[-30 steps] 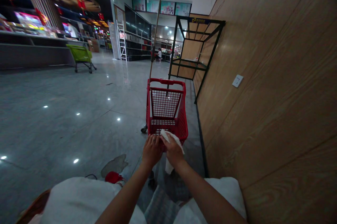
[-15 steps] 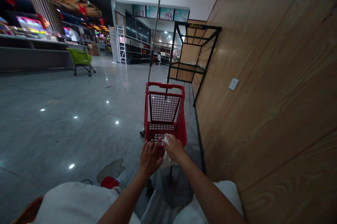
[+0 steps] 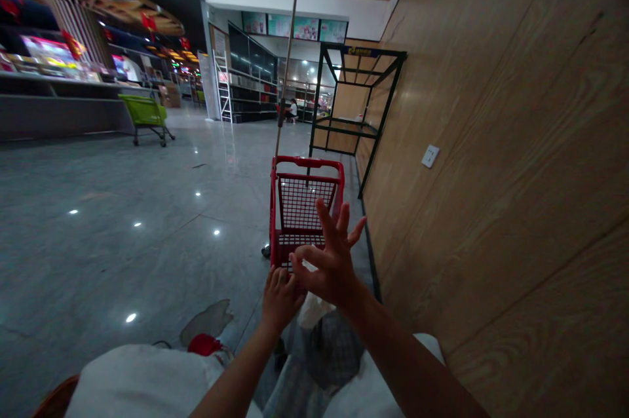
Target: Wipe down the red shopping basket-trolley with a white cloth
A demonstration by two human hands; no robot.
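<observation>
A red plastic shopping cart (image 3: 307, 203) with a grid panel stands before me. My left hand (image 3: 281, 300) has its fingers curled over the cart's near rim. Just to the right, my right hand (image 3: 335, 262) is raised over that rim. Its thumb and index finger meet in a pinch while the other fingers spread upward; what lies between the tips is too small to make out. A crumpled white, thin bag-like material (image 3: 313, 310) hangs below the right hand at the near end, and a bit of white shows through the ring of its fingers.
Wood panelling (image 3: 491, 175) with a socket (image 3: 430, 156) runs along the right. Ahead stands a black metal frame (image 3: 344, 130); a long pole (image 3: 289, 44) rises by the cart. A green cart (image 3: 145, 111) stands by a counter at left. A person (image 3: 293, 110) sits far back.
My right hand has lifted from the white material at the rim, its outer fingers now spread and thumb and index pinched. My left hand stays at the rim. The view has shifted slightly.
</observation>
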